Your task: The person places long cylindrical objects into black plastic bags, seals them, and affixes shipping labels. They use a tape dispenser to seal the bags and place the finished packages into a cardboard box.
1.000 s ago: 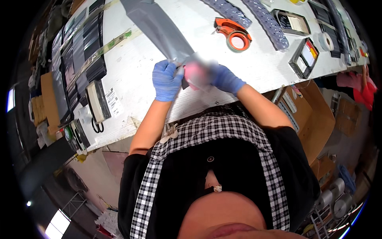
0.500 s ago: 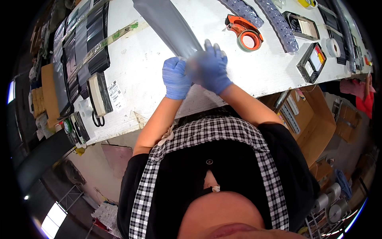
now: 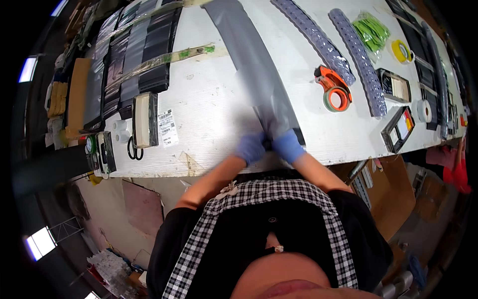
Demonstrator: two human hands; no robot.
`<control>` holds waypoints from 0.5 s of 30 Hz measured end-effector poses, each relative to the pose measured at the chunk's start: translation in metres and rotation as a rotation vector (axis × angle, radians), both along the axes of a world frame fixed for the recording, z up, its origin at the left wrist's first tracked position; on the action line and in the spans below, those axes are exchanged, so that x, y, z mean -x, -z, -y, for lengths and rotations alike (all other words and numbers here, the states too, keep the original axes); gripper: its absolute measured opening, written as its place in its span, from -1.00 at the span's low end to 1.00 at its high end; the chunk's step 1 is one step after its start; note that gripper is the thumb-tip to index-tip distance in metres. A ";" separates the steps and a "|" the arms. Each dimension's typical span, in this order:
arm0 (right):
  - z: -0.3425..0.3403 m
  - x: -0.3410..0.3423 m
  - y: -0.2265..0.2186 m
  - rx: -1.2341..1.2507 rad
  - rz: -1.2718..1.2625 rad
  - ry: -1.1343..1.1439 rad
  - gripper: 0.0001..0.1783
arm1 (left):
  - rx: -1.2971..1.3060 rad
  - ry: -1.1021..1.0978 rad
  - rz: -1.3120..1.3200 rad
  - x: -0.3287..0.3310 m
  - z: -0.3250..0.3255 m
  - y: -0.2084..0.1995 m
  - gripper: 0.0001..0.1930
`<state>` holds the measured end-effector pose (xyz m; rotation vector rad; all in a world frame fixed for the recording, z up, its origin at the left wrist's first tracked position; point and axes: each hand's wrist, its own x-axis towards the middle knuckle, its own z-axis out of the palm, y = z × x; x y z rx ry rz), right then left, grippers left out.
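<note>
A long, narrow grey plastic bag (image 3: 264, 74) stretches from the far side of the white table (image 3: 199, 94) to my hands at its front edge. Blue gloves cover both hands. My left hand (image 3: 250, 148) is closed on the left corner of the bag's near end, slightly smeared by motion. Close beside it, my right hand (image 3: 289, 145) grips the right part of that same end. The plastic is bunched between them, and a dark edge shows at its right corner. Whatever is inside the bag, if anything, is hidden.
Right of the bag are an orange tape dispenser (image 3: 334, 89), bubble wrap strips (image 3: 358, 65), a green packet (image 3: 371, 32) and open boxes (image 3: 398, 130). To the left are stacked dark bags (image 3: 132, 55), a box (image 3: 145, 119), a label sheet (image 3: 168, 127) and scissors (image 3: 134, 149).
Both hands have come toward the table's front edge, drawing the bag's near end with them. My right hand, earlier spread and blurred over the bag, is now closed on it. The view has shifted.
</note>
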<state>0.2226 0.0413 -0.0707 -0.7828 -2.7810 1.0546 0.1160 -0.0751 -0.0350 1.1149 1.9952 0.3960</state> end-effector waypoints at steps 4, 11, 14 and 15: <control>-0.028 0.116 -0.033 -0.009 0.078 0.227 -0.66 | -0.124 -0.205 -0.003 -0.006 0.029 0.009 -0.69; 0.045 0.029 -0.033 0.012 0.201 -0.315 -0.59 | -0.223 -0.568 0.386 0.033 0.102 0.028 -0.74; 0.071 -0.030 -0.042 -0.213 -0.282 0.078 -0.53 | -0.047 -0.448 0.432 0.041 0.126 0.017 -0.73; 0.078 -0.026 -0.046 -0.263 -0.301 0.260 -0.50 | -0.020 -0.485 0.544 0.040 0.130 0.011 -0.74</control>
